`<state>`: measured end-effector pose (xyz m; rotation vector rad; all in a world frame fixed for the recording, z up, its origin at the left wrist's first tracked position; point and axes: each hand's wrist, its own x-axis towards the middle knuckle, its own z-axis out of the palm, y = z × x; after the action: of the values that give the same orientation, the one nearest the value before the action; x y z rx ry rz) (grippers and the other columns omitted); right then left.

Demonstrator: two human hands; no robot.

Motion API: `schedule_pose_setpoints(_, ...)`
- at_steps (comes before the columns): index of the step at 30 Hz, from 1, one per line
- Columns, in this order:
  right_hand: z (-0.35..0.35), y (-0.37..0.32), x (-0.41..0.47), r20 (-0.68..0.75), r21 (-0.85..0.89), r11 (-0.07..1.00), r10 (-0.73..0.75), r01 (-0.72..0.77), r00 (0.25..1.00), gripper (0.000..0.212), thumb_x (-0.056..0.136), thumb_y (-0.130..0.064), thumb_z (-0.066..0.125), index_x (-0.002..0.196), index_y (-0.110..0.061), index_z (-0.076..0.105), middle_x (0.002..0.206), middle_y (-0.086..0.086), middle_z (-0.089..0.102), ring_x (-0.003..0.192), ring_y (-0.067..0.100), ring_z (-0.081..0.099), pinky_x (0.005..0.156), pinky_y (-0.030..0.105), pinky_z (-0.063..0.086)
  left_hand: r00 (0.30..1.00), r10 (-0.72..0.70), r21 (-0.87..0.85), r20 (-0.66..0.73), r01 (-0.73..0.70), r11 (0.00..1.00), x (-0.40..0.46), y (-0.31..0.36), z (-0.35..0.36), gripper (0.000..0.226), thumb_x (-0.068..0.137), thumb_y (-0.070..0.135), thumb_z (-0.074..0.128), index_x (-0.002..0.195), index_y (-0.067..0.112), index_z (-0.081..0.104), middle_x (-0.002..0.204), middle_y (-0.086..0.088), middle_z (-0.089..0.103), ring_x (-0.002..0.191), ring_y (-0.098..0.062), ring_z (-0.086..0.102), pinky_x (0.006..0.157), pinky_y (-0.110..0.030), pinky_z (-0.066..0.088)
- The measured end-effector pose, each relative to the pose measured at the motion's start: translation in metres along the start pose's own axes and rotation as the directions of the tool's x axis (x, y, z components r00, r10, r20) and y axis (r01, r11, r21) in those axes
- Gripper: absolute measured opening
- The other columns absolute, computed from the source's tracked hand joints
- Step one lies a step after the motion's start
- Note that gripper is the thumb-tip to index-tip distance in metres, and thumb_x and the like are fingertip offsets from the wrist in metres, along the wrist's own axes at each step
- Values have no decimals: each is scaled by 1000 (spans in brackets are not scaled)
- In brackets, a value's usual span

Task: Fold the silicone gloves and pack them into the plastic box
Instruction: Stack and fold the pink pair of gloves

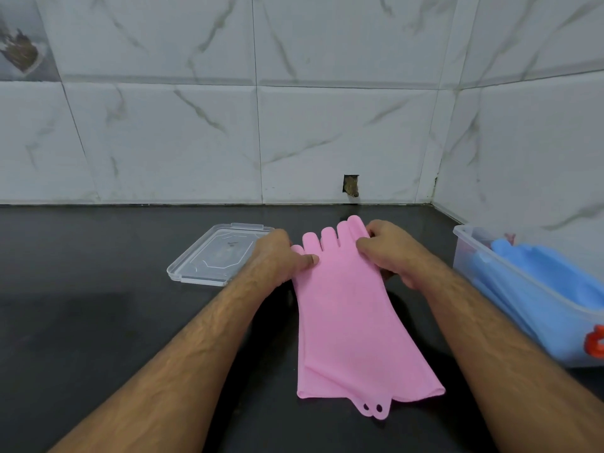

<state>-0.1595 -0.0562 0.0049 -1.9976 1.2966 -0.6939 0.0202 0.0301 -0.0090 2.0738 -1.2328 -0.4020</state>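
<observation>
Head view. Pink gloves lie flat on the counter at centre frame, apparently two stacked, fingers toward 12 o'clock, cuffs toward 6 o'clock, hanging tabs at the near edge. No fold is made yet.

Left hand: placed on the gloves' 9 o'clock edge at the thumb area, thumb pressing down on the pink surface, the other digits curled along the edge. It is closed on the edge, pinching or pinning it; which of the two cannot be told.

Right hand: at the finger end, 1 o'clock of the gloves, digits curled and pinching the outermost glove finger.

Progress, as judged: blue gloves already sit in the box at 3 o'clock, so part of the packing appears done. A red item shows at the box's near end; what it is cannot be told. Remaining: fold the pink pair, place it in the box, and probably fit the lid.

Surroundings: lid lies flat at 10 o'clock, just beside the left hand, apart from the box. Tiled wall at 12 o'clock, with a small hole near the counter line.

Obstructions: none on the path from gloves to box. The blue gloves fill much of the visible box; room for the pink pair is uncertain.
</observation>
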Motion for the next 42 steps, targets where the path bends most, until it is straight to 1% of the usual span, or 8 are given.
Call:
schedule_pose_setpoints(5,3,3,0,-4,-13,1000,23,-23,1000,9,85,-10,47,91,-15,51,89,5,61,71,21,57,52,27,43,980,130,-154,-153,-153,976,4,-1,1,8,92,22,71,94,18,64,92,2,66,77,-13,57,60,-25,42)
schedule_pose_setpoints(10,2,8,4,-4,-17,999,38,-38,999,19,85,-6,49,99,-19,51,96,5,59,77,21,58,51,29,45,945,207,-201,-252,-260,944,3,2,3,12,100,26,60,91,21,54,88,9,60,74,-3,52,58,-23,35)
schedule_pose_setpoints(15,3,11,6,10,-1,998,62,-62,998,11,90,-5,55,97,-12,59,87,6,63,67,18,61,39,20,44,984,119,-70,-135,-130,989,5,-4,8,9,100,22,56,104,14,55,104,-3,64,92,-21,56,69,-31,40)
schedule_pose_setpoints(23,3,10,4,-12,-373,926,63,-63,998,34,102,-35,48,107,-5,62,105,10,67,96,27,63,75,31,46,984,168,68,-52,-164,984,3,-3,9,39,103,19,53,141,13,45,127,-8,62,106,-23,56,85,-30,42)
schedule_pose_setpoints(28,3,6,2,-16,-464,884,55,-56,998,22,104,-22,44,106,-7,60,106,9,65,86,22,56,61,27,38,983,185,40,-17,-184,982,5,-3,12,34,105,39,50,125,12,60,124,-5,64,112,-23,58,89,-31,45)
schedule_pose_setpoints(31,0,3,-1,56,-491,871,60,-25,997,28,101,-14,42,125,-8,56,118,8,63,96,22,58,73,29,43,984,177,55,-17,-176,983,6,-3,12,35,102,42,55,121,13,63,118,-2,65,108,-20,59,86,-29,44)
schedule_pose_setpoints(36,-4,7,-2,175,-435,900,88,-3,981,26,102,-25,38,118,-15,56,90,8,67,71,21,62,58,29,50,990,141,92,-24,-138,986,11,-5,10,42,101,45,55,96,5,68,94,-9,71,92,-27,65,77,-37,51)
schedule_pose_setpoints(42,2,11,8,110,-441,892,-54,98,992,32,105,-37,44,124,-21,63,120,0,65,104,20,59,85,28,45,996,94,80,2,-94,992,12,-7,11,48,100,50,54,100,3,68,96,-12,71,94,-29,66,69,-32,45)
